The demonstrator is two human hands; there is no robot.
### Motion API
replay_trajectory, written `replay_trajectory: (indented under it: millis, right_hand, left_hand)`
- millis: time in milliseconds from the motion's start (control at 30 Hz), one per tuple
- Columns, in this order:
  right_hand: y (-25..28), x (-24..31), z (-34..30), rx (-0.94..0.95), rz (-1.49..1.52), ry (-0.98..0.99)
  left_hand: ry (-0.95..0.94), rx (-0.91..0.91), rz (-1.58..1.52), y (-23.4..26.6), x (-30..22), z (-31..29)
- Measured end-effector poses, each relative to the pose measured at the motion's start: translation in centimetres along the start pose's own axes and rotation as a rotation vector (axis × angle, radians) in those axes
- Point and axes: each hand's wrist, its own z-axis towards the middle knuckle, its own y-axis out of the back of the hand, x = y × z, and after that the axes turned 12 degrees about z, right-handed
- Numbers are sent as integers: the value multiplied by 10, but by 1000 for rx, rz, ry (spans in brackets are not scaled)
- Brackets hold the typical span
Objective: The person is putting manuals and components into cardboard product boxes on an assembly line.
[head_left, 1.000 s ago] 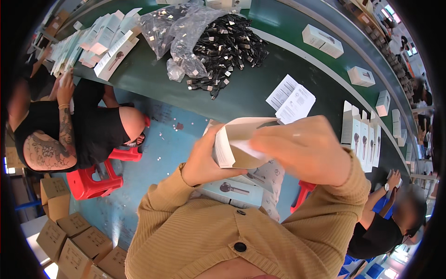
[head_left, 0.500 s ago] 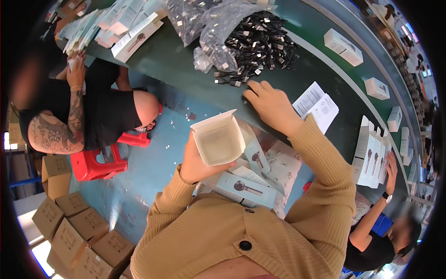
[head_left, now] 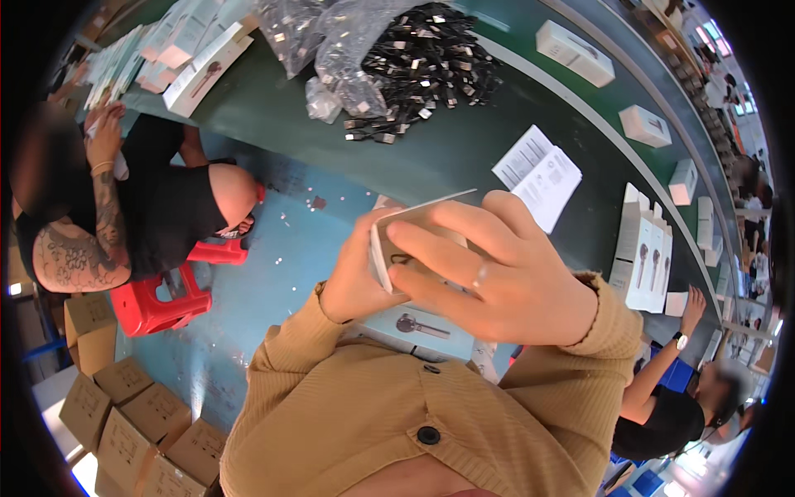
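Note:
My left hand [head_left: 352, 273] grips an upright white carton [head_left: 379, 258] with its top flap raised, in front of my chest. My right hand [head_left: 497, 273] is bent over the mouth of this carton, its fingertips reaching into the opening. A short dark curve, like a bit of cable, shows under the fingertips; what these fingers hold is mostly hidden. Below my hands, a pale printed box [head_left: 418, 325] with a picture of a round-headed device lies on my lap. Beyond, black USB cables [head_left: 431, 62] are heaped on the green bench.
Clear plastic bags [head_left: 348, 74] lie beside the cables. Leaflets [head_left: 542, 176] rest on the bench, with open cartons [head_left: 642, 257] to their right. White boxes [head_left: 575, 54] line the far belt. People sit at left and right; brown cartons [head_left: 137, 414] stack at lower left.
My right hand has come from the edge of the cable heap to the carton's mouth. The carton has tilted in my left hand. The view has shifted slightly right.

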Motion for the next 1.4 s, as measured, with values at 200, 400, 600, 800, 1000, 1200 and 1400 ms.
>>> replay_trajectory:
  millis: [200,400,600,800,1000,1200,1400]
  right_hand:
    - [0,38,-58,-282,166,-322]
    - [-33,53,-102,-296,79,-824]
    - [23,24,-201,-271,-431,-1148]
    - [54,3,-272,-114,-755,-1417]
    - [63,-27,-270,19,-1147,-1437]
    - [19,-27,-157,-213,-375,-825]
    - [-12,-48,-127,-84,-127,-855]
  left_hand:
    - [141,-22,-354,-15,-43,10]
    - [193,106,-898,-51,-55,20]
    - [239,198,-440,-12,-48,34]
    - [237,-333,-81,63,-6,37]
    - [200,-638,214,142,54,37]
    - [-85,-807,1295,234,101,70]
    - [445,-693,1582,275,124,106]
